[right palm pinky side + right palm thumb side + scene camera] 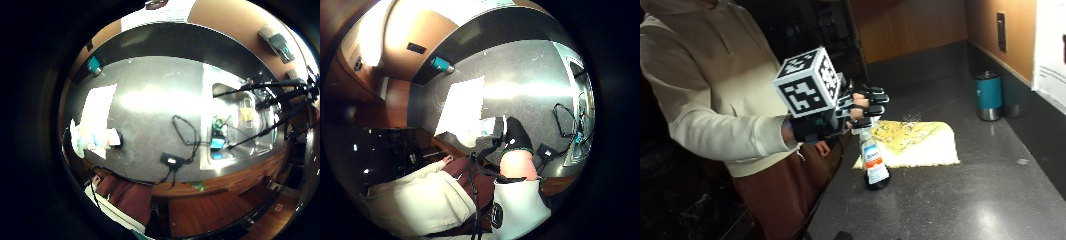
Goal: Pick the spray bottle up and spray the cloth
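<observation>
One gloved right hand (856,111), nearest the outside view, fingers curled around the head of the spray bottle (874,167). Gripped at the top, nozzle turned toward the cloth (916,142). Hung upright from that grasp, dark base at or just above the dark countertop (959,205); could not tell whether touching. Bore a white label with blue and orange print. Belonged to a person in a cream hooded sweatshirt (703,85) and reddish-brown trousers (790,195), stood at the counter's near edge.

Just beyond the bottle, lay flat on the counter: pale cloth with yellowish marks, near edge beside the bottle's base. Showed fine pale specks in the air above the cloth, close to the nozzle.

Farther back, stood upright against the wall: a teal tumbler (988,95) with a dark lid and silver base, well apart from the cloth. Higher on the wooden wall, a dark outlet plate (1000,31).

From the little-finger-side palm view, looked down on the whole countertop (150,100): cloth (97,107) beside the teal tumbler (93,65), a looped black cable (184,132) on the counter, and a steel sink (240,125) well apart from the cloth.

From the thumb-side palm view: cloth (462,107) on the counter, tumbler (441,64) near the wall.
</observation>
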Motion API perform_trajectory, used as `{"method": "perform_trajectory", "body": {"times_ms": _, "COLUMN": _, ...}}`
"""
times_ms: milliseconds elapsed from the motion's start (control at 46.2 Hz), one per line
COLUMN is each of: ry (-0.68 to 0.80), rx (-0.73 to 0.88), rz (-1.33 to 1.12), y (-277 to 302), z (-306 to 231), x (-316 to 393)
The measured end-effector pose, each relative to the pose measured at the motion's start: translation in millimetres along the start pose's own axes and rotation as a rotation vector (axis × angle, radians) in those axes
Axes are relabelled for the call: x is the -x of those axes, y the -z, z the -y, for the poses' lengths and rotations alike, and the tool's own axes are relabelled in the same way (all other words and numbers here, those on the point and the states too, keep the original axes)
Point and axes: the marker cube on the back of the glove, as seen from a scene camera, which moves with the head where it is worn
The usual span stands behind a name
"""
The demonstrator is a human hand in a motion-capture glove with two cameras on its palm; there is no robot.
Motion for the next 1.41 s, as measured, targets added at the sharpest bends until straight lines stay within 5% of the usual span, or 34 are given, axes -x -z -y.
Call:
{"method": "perform_trajectory", "body": {"times_ms": 563, "ry": -0.144, "rx": -0.344, "rz": 0.525, "y": -49.8, "z": -132.4, "x": 49.7}}
{"method": "perform_trajectory", "body": {"times_ms": 1408, "ry": -0.44, "rx": -0.333, "rz": 1.0, "y": -210.0, "z": -85.7, "x": 98.7}}
